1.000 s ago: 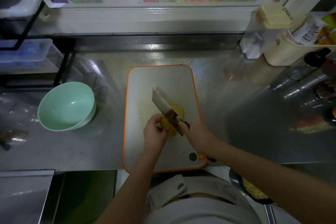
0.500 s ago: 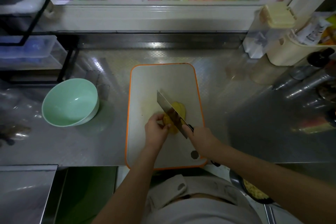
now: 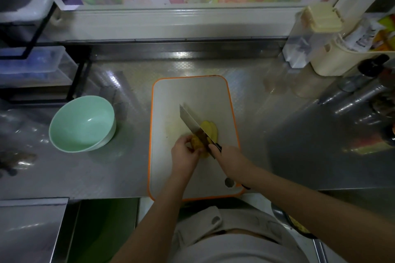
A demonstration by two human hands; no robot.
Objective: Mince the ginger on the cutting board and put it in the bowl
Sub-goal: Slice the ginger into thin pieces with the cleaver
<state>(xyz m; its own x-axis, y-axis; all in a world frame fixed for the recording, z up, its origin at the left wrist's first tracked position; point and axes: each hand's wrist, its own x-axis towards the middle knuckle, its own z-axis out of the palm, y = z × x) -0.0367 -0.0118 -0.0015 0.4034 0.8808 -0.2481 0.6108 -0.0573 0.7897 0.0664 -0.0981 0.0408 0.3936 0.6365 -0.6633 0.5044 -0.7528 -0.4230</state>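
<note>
A white cutting board (image 3: 192, 96) with an orange rim lies on the steel counter. Yellow ginger (image 3: 210, 130) sits near its middle, cut slices fanned out to the right of the blade. My left hand (image 3: 184, 152) grips the uncut ginger piece with curled fingers. My right hand (image 3: 229, 159) holds the black handle of a cleaver (image 3: 190, 119), whose blade runs diagonally up-left across the ginger. A pale green bowl (image 3: 82, 123) stands to the left of the board, with nothing in it.
A black wire rack with clear tubs (image 3: 32, 66) stands at the back left. Cream containers and bottles (image 3: 333, 53) crowd the back right. Steel canisters (image 3: 359, 100) lie at the right. A pan with yellow food (image 3: 297, 225) sits below the counter edge.
The cleaver stays across the ginger with only a slight shift, and more slices show to its right. Both hands keep their hold; the camera has shifted slightly.
</note>
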